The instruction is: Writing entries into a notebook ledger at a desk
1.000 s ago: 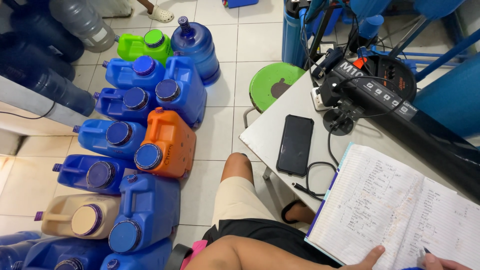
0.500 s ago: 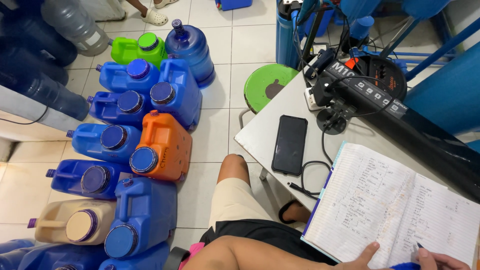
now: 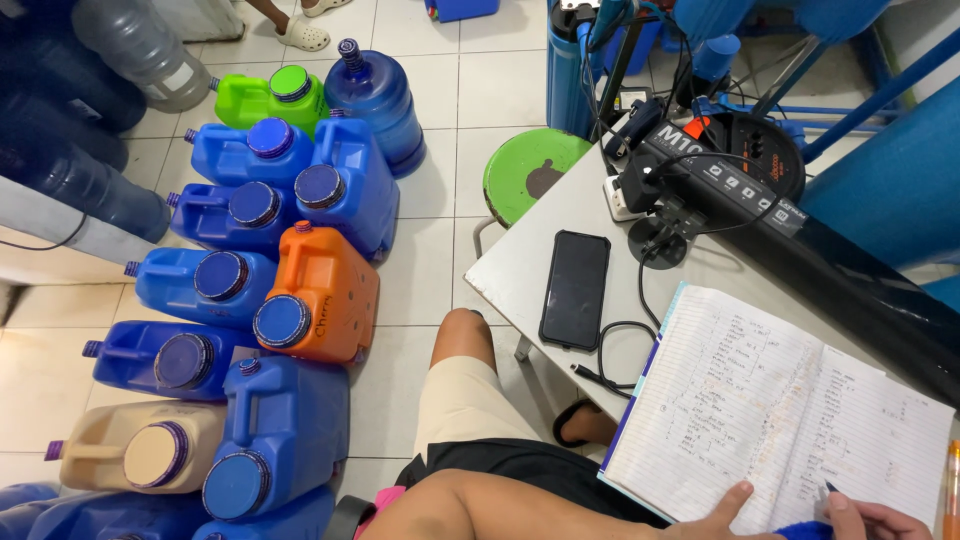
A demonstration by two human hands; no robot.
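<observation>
On the pale grey surface the open lined notebook with handwritten pages runs lengthwise up-left from both hands, left hand spread flat on its near edge, right hand pinching a blue pen.

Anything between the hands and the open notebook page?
Nothing visible. The left hand rests directly on the notebook at its lower edge; the right hand holds a pen at the page.

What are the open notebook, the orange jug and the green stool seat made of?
Notebook: matte ruled paper, handwriting in ink.
Orange jug: moulded plastic by its look, slight sheen, blue screw cap.
Green stool seat: painted, worn dark at centre; base material unclear.
</observation>
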